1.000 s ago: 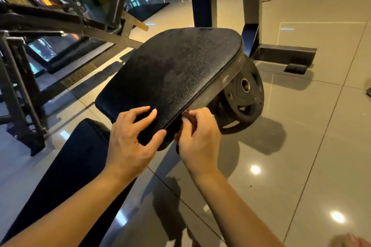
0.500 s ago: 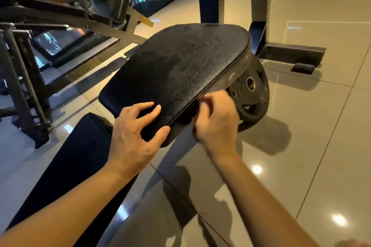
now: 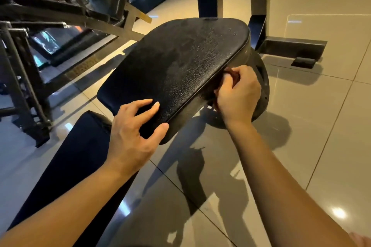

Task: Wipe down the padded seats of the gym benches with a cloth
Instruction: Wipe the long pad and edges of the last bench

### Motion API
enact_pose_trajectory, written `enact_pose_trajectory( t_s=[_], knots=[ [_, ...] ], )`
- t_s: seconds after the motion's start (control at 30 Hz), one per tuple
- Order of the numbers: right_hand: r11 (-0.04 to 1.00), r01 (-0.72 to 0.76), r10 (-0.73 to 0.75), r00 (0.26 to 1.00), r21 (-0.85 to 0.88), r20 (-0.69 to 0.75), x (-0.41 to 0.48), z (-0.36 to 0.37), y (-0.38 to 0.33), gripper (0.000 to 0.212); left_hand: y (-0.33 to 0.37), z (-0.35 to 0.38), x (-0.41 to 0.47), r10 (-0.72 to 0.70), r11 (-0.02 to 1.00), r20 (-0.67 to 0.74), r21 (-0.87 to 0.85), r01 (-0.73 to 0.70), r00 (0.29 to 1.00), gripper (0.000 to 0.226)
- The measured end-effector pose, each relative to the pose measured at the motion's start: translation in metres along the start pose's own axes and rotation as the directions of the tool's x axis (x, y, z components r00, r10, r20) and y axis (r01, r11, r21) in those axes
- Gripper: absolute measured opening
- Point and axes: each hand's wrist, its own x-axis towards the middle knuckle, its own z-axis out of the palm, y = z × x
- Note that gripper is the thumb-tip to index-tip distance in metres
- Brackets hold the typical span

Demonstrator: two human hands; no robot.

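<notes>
Lower centre-left, the near corner of the padded seat (image 3: pixel 180 62) is clasped by the left hand (image 3: pixel 130 136), fingers bent on top and thumb on the edge. The seat, tilted across mid-frame, is judged firm, grippy vinyl with cushioning beneath. Right of centre, 1 small reddish cloth (image 3: pixel 230 73), judged soft and limp, is bunched and pinched against the seat's right rim by the right hand (image 3: pixel 239 98), knuckles curled.

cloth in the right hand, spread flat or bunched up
Bunched up: only a small reddish wad of the cloth shows inside the curled right hand, against the side edge of the seat pad.
</notes>
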Motion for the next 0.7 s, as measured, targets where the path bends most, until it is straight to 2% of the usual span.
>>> enact_pose_trajectory(
  t_s=[0.1,0.2,0.27,0.37,0.43,0.5,0.6,0.67,0.7],
  knots=[
    [0.999,-0.004,0.001,0.999,0.051,0.043,-0.045,0.004,-0.022,0.004,-0.002,0.0,-0.001,0.001,1.0,0.005,0.011,-0.001,1.0,0.059],
    [0.982,0.158,-0.177,0.961,0.103,0.215,-0.099,0.001,-0.037,0.008,-0.003,0.0,0.002,0.015,1.0,-0.002,0.016,-0.015,1.0,0.06],
    [0.973,0.22,-0.229,0.948,0.063,0.221,-0.073,0.001,-0.022,0.005,-0.003,0.0,0.004,0.007,1.0,0.002,0.007,-0.007,1.0,0.06],
    [0.999,0.03,-0.029,0.999,-0.013,0.041,-0.002,0.001,0.008,0.005,-0.003,0.001,0.001,-0.003,1.0,0.016,0.005,0.003,1.0,0.058],
    [0.998,-0.058,0.058,0.998,-0.01,0.003,0.008,0.0,0.012,0.006,-0.003,0.0,-0.002,-0.005,1.0,0.022,0.017,0.004,1.0,0.059],
    [0.999,-0.034,0.033,0.999,0.036,0.036,-0.023,0.001,-0.006,0.003,0.001,-0.004,0.003,0.015,0.998,0.045,0.056,-0.018,0.999,0.061],
    [0.993,0.061,-0.078,0.982,0.103,0.174,-0.069,-0.002,-0.025,0.005,0.015,-0.003,0.026,0.115,0.981,0.06,0.152,-0.123,0.992,0.062],
    [0.994,0.067,-0.078,0.987,0.089,0.137,-0.042,-0.001,-0.016,0.005,0.029,0.003,0.045,0.138,0.98,0.071,0.137,-0.147,0.988,0.063],
    [0.997,0.011,-0.017,0.996,0.073,0.09,-0.016,0.0,-0.009,0.004,0.036,0.007,0.054,0.142,0.982,0.078,0.117,-0.151,0.987,0.063]
  ],
)
